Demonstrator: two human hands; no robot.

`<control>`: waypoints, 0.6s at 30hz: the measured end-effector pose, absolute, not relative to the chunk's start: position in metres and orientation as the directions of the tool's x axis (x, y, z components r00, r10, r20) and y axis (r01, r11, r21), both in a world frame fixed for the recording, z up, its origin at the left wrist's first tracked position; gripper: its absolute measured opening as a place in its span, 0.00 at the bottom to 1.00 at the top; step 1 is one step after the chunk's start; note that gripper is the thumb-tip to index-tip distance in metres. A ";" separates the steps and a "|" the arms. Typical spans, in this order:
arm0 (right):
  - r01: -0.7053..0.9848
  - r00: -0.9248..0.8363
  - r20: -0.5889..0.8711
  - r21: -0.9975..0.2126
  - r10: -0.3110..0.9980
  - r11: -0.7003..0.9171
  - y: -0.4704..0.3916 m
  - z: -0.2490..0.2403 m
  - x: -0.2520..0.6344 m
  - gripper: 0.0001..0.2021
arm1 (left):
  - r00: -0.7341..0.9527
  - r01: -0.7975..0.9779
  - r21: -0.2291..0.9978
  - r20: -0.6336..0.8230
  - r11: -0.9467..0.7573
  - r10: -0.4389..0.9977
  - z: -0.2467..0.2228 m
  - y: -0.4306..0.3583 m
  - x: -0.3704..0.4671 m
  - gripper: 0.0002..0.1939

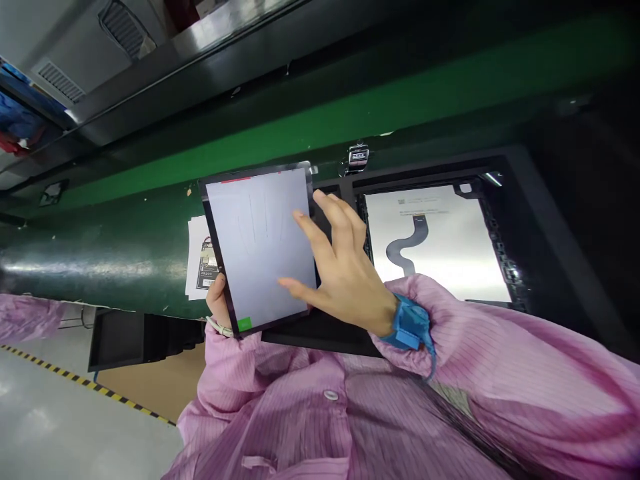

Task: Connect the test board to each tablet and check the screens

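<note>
A tablet-like screen panel [260, 247] with a lit pale display is held up near the middle, tilted slightly. Thin lines, a red bar and a green block show on it. My left hand [219, 301] grips its lower left edge; the other fingers are hidden behind it. Over the panel's right side is my right hand [340, 267], fingers spread and holding nothing; whether the fingertips touch the glass cannot be told. A blue band [410, 323] circles my right wrist. To the right, a silver panel [440, 240] with a curved grey ribbon cable [407, 245] lies in a black tray [525, 200].
Behind the tray is a small metal counter [358, 157]. White paper with a circuit board [207, 263] lies left of the screen on the green bench [100, 253]. A metal rail [200, 47] runs behind. Black bins [120, 337] stand below at the left, near a pink sleeve [30, 317].
</note>
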State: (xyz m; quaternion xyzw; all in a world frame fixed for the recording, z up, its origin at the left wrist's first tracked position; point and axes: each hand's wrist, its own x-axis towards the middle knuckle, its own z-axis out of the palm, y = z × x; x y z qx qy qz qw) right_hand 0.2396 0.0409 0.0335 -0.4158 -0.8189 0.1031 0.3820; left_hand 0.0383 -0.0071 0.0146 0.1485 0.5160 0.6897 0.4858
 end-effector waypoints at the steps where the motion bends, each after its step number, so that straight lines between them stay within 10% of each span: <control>1: 0.596 -0.350 0.516 -0.522 0.782 0.611 0.045 0.033 0.242 0.40 | -0.465 -0.534 0.845 -0.314 0.021 0.828 0.022 -0.006 0.039 0.22; 12: 0.386 -0.178 0.175 -0.893 0.968 0.233 0.120 0.017 0.256 0.24 | -0.426 -0.480 0.872 -0.326 0.095 0.844 0.064 0.007 0.042 0.08; 18: 0.549 -0.055 0.262 -0.798 0.963 0.248 0.123 0.037 0.262 0.09 | -0.429 -0.497 0.864 -0.320 0.074 0.845 0.044 0.003 0.031 0.10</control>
